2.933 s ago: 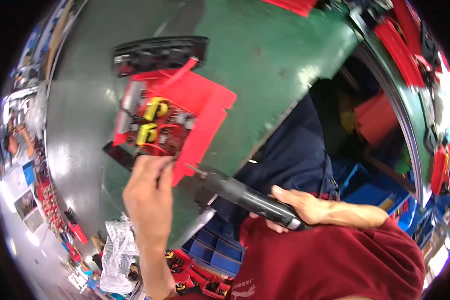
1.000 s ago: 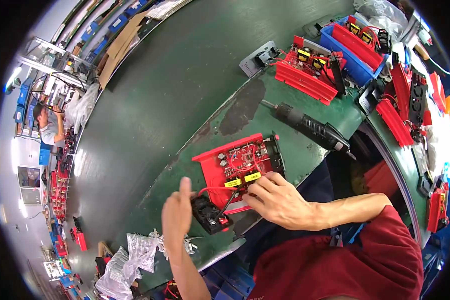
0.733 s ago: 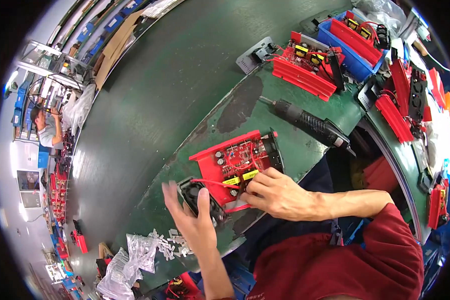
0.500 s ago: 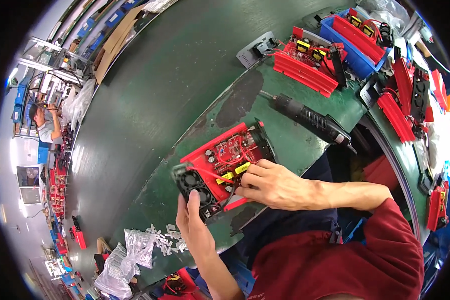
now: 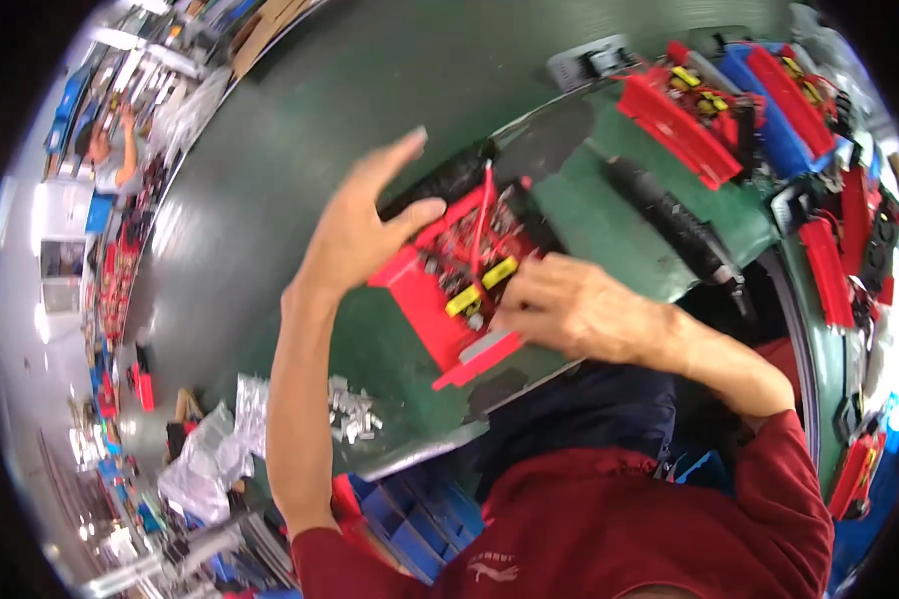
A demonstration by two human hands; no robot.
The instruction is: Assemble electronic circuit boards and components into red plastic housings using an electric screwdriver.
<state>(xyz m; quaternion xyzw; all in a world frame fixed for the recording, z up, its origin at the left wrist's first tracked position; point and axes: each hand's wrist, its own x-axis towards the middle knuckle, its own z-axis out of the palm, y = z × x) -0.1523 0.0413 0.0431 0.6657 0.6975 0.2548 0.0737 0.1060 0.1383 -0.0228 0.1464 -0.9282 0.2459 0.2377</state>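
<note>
A red metal housing [image 5: 414, 302] with a circuit board [image 5: 479, 232] and yellow-wrapped parts [image 5: 482, 287] lies in front of me on the green bench. My right hand [image 5: 574, 311] is closed at its near right side, fingers curled over the edge; the fingertips are partly hidden. My left hand [image 5: 354, 235], blurred, is above the far left corner with thumb and fingers spread. Beside that thumb a black fan panel [image 5: 454, 178] lies tilted along the housing's far side, joined to the board by red wires [image 5: 484, 225].
A black electric screwdriver [image 5: 674, 222] lies to the right. Beyond are another red housing [image 5: 679, 128] and a blue bin [image 5: 774, 125] with more housings. Small pale pieces [image 5: 354, 412] and clear plastic bags [image 5: 205, 469] are at the left. A person [image 5: 113, 160] works far left.
My left hand has moved up and away, and the fan panel has gone from the housing's left end to its far side. The housing has turned slightly; my right hand stays at it.
</note>
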